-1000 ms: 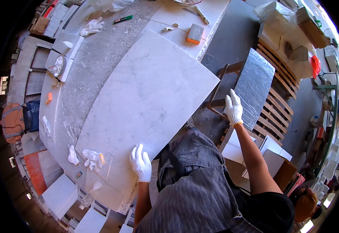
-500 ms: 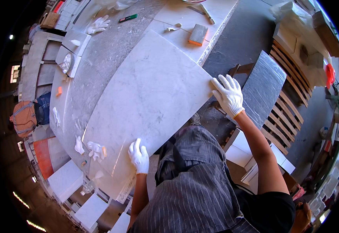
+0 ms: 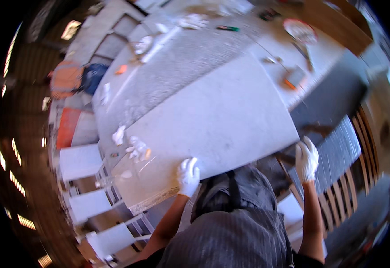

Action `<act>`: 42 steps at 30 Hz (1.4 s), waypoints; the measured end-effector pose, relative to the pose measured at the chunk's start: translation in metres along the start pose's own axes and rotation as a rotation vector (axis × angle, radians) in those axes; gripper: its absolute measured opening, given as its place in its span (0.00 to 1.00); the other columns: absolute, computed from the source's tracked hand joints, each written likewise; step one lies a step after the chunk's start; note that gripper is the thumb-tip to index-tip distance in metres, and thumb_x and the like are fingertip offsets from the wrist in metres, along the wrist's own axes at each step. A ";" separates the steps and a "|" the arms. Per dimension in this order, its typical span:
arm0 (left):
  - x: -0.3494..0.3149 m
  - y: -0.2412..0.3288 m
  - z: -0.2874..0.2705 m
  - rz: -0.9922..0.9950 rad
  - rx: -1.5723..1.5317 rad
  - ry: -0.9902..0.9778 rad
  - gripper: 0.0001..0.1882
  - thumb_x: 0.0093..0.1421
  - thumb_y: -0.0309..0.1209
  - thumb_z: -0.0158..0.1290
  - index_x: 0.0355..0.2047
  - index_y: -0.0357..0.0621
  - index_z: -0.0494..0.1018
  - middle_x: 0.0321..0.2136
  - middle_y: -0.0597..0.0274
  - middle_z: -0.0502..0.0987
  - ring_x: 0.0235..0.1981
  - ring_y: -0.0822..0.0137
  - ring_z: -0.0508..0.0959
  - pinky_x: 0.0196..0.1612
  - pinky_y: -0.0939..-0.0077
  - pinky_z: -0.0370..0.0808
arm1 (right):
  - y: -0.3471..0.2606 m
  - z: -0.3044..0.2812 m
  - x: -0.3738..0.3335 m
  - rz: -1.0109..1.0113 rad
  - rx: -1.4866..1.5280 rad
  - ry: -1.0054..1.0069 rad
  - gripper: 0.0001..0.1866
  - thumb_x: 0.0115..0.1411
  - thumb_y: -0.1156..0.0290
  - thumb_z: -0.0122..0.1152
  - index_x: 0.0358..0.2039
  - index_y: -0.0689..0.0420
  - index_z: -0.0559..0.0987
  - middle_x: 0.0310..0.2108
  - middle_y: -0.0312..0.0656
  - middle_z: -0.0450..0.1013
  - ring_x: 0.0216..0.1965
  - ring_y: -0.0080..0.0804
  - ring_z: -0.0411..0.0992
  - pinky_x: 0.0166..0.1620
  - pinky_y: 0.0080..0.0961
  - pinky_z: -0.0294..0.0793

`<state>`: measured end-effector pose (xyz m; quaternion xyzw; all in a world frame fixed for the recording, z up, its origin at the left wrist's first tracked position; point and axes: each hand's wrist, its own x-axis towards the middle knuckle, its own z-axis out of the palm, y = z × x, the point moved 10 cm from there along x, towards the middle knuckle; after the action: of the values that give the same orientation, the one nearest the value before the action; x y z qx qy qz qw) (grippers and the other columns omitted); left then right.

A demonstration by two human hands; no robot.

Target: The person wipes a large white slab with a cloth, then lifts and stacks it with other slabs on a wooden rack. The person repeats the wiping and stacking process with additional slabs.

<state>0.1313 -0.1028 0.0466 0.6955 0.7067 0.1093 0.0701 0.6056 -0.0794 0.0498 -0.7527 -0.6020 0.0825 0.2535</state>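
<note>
A large pale marble slab (image 3: 212, 114) with faint grey veining lies across the worktable in front of me. My left hand (image 3: 188, 176), in a white knit glove, rests at the slab's near edge, its fingers lying on the surface. My right hand (image 3: 307, 159), gloved the same way, is at the slab's right corner, fingers stretched out and nothing in them. Blur hides whether it touches the corner. Crumpled white gloves (image 3: 137, 149) lie beside the slab's left end. Beyond its right end is an orange and grey sanding block (image 3: 295, 77).
Past the block lie a flat-handled tool (image 3: 305, 56) and a round dish (image 3: 300, 30). A green-handled tool (image 3: 227, 28) is at the far side. On the right stand a dark slab (image 3: 337, 149) and wooden pallets (image 3: 340, 196); white stools or crates (image 3: 90, 203) stand at left.
The whole view has swung, so the slab and table appear farther right and tilted. My right hand has slipped from on top of the slab's corner to just beside it. My left hand stays at the near edge.
</note>
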 end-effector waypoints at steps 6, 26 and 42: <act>0.013 0.024 -0.009 0.037 -0.016 0.054 0.17 0.57 0.33 0.56 0.48 0.47 0.76 0.45 0.50 0.76 0.47 0.47 0.74 0.51 0.52 0.71 | -0.004 0.006 -0.011 0.051 0.093 0.099 0.16 0.61 0.70 0.60 0.49 0.59 0.79 0.53 0.53 0.73 0.53 0.52 0.72 0.57 0.42 0.69; 0.109 0.113 0.041 0.652 -0.101 -0.032 0.22 0.61 0.43 0.51 0.55 0.56 0.74 0.56 0.58 0.71 0.59 0.54 0.68 0.65 0.49 0.59 | -0.098 0.081 0.229 -0.089 -0.024 0.079 0.24 0.60 0.63 0.60 0.58 0.50 0.73 0.49 0.53 0.72 0.44 0.54 0.75 0.43 0.45 0.76; 0.119 0.103 0.055 0.621 -0.194 -0.167 0.27 0.60 0.44 0.53 0.60 0.56 0.71 0.60 0.59 0.68 0.62 0.55 0.67 0.68 0.48 0.58 | -0.105 0.112 0.314 -0.148 -0.019 0.162 0.10 0.63 0.65 0.55 0.39 0.53 0.82 0.42 0.48 0.75 0.44 0.48 0.76 0.47 0.38 0.74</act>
<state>0.2419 0.0202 0.0261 0.8742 0.4391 0.1350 0.1571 0.5489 0.2650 0.0612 -0.7129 -0.6340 -0.0032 0.2997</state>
